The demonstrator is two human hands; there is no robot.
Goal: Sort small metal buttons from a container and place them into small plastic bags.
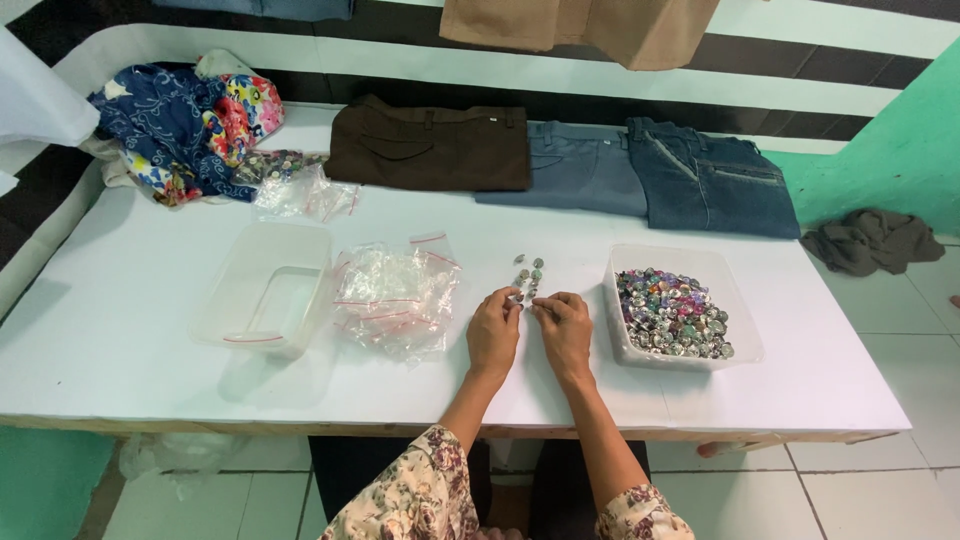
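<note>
Buttons [527, 275] on white table [120, 330]; tiled floor [880, 500].

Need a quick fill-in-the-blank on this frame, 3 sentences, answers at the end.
1. Both hands, left hand and right hand, touch small buttons on the ____ table.
2. The tub of buttons sits to the person's ____.
3. The zip bags lie beside an ____ clear container.

Answers: white; right; empty

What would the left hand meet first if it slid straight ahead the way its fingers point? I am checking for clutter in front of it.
Most likely the small cluster of buttons lying on the white table just beyond the left hand; its fingertips seem already at the nearest ones.
</note>
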